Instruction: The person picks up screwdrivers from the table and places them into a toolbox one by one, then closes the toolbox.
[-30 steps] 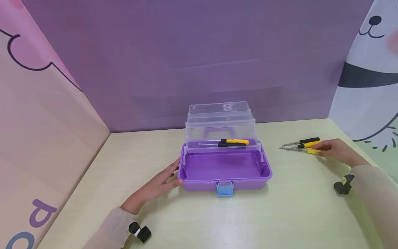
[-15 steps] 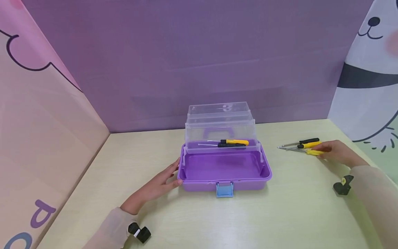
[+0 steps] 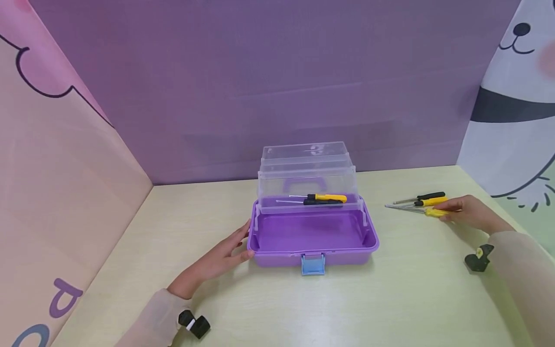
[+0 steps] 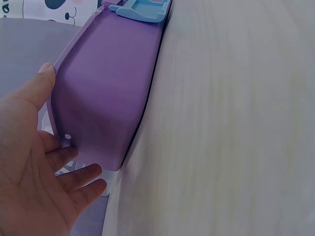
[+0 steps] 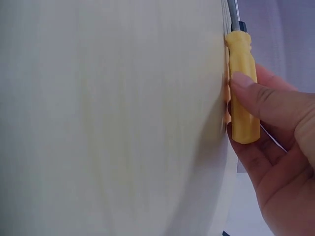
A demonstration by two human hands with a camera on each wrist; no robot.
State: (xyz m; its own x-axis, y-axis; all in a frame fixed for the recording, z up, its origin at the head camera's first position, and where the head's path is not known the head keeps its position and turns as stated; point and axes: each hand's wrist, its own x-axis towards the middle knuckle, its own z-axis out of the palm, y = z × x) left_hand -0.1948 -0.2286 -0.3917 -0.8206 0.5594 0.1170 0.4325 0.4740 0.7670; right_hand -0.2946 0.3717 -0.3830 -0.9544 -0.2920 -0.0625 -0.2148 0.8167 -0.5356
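A purple toolbox (image 3: 312, 259) with a pale blue latch (image 3: 313, 265) stands in mid-table, its clear lid (image 3: 308, 166) raised at the back. My left hand (image 3: 223, 255) rests against its left side, thumb on the rim near the front corner and fingers along the side wall. On the right, my right hand (image 3: 474, 213) pinches the yellow handle of a screwdriver (image 5: 243, 113) between thumb and fingers. The shaft points left, low over the table; contact with the table is unclear. Just behind it lie a black-handled screwdriver (image 3: 432, 195) and a yellow-and-black one (image 3: 435, 201).
A yellow-and-black screwdriver (image 3: 330, 197) and a black one (image 3: 323, 202) lie in the toolbox's upper tray. The pale table (image 3: 329, 308) meets a purple backdrop (image 3: 303, 86) behind and printed panels at both sides.
The screwdriver in my right hand has shifted slightly to the left at its tip. My left hand and the toolbox stay where they were.
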